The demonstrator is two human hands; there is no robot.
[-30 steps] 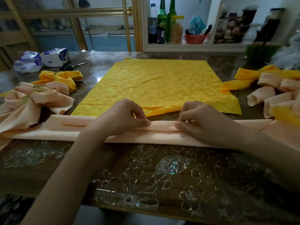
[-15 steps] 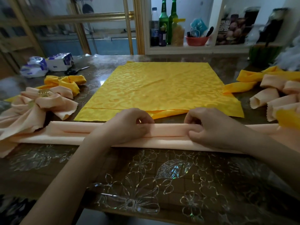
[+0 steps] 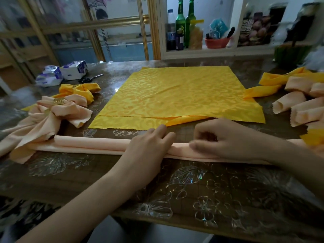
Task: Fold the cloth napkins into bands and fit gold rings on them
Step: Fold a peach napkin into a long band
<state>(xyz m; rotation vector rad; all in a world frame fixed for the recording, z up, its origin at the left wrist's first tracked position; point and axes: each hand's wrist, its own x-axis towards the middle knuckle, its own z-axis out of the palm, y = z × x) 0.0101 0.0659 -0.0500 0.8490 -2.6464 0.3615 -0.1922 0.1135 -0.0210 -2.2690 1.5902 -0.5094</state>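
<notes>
Peach and yellow cloth on our dark, flower-patterned table (image 3: 87,176)
We see a plain peach band (image 3: 91,146) in front, a bright yellow napkin (image 3: 175,95) woven with swirls behind it, a gold ring (image 3: 58,101) on a peach bow (image 3: 52,120) at left, plain peach rolls (image 3: 287,102) at right, green bottles (image 3: 180,20) and a red bowl (image 3: 216,43) beyond.

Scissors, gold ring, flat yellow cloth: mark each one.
scissors (image 3: 88,79), head view, on the dark handles.
gold ring (image 3: 58,101), head view, on its front band.
flat yellow cloth (image 3: 175,95), head view, on its middle.
</notes>
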